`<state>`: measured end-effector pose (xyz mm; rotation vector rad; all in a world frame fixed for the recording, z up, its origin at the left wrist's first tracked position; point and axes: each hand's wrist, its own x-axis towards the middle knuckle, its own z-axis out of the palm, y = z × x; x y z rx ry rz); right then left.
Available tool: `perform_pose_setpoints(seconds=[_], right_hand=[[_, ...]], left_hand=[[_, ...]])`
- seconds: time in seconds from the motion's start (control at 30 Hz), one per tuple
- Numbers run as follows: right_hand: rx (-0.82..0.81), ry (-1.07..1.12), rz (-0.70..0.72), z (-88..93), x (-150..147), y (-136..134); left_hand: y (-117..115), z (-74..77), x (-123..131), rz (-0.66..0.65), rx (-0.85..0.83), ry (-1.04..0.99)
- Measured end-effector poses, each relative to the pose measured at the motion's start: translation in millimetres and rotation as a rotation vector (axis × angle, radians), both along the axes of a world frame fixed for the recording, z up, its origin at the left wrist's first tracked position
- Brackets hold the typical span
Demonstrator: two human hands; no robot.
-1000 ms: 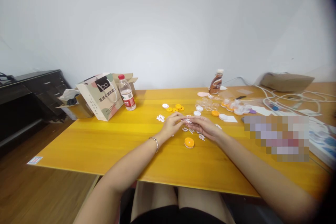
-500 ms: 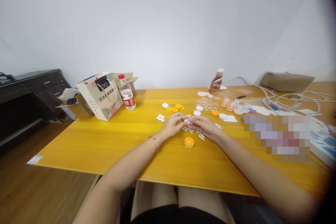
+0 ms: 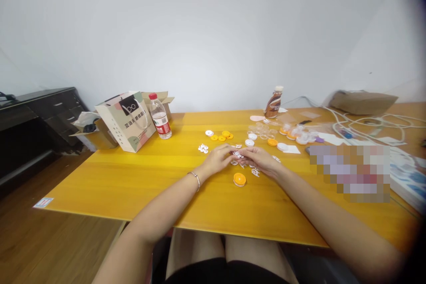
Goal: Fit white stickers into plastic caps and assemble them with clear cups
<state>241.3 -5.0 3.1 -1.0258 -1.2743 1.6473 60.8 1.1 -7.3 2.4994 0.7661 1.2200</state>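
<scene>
Between my fingertips is a small white openwork plastic piece [image 3: 237, 154]. My left hand [image 3: 219, 158] pinches it from the left, and my right hand [image 3: 261, 159] grips it from the right. More white cut-out pieces [image 3: 255, 172] lie on the table under and beside my hands, some partly hidden. Nearer to me sits an orange round disc with a white base [image 3: 239, 179]. Beyond my left hand are a cluster of small white parts [image 3: 203, 148], several orange discs [image 3: 222, 137] and a white disc [image 3: 209, 133]. White round caps [image 3: 249, 143] stand behind my right hand.
On the yellow table [image 3: 133, 186], a paper bag [image 3: 128, 120] and a water bottle [image 3: 160, 117] stand at the left. Behind to the right are clear rings [image 3: 262, 132], a brown drink bottle [image 3: 274, 103], assembled round pieces [image 3: 299, 134] and white cables [image 3: 366, 120]. A blurred patch covers the right side.
Both hands stay almost in place, still holding the white openwork piece, which looks slightly turned. The rest of the table looks the same apart from a slight camera shift.
</scene>
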Motion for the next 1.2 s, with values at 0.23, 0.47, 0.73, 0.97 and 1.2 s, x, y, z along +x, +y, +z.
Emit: perform_pose_setpoints(seconds=[0.23,0.47,0.73,0.97,1.2], right_hand=[[0.009,0.095,0.022,2.3,0.0,-1.9],[0.121,0.054,-0.003,0.2,1.5,-0.5],[0.243,-0.019,-0.084,4.8,-1.2,-3.1],[0.273,-0.064,-0.051,5.1,-2.2,-5.8],[0.312,-0.11,-0.049,6.0,-4.2,-7.8]], left_hand=[[2.0,1.4,-3.4,0.038,0.013,-0.011],[3.9,-2.8,-0.9,-0.022,-0.031,-0.061],[0.7,-1.5,1.3,0.047,-0.078,-0.091],[0.9,-2.4,-0.5,0.016,-0.048,-0.06],[-0.7,0.3,-0.3,0.026,-0.039,-0.009]])
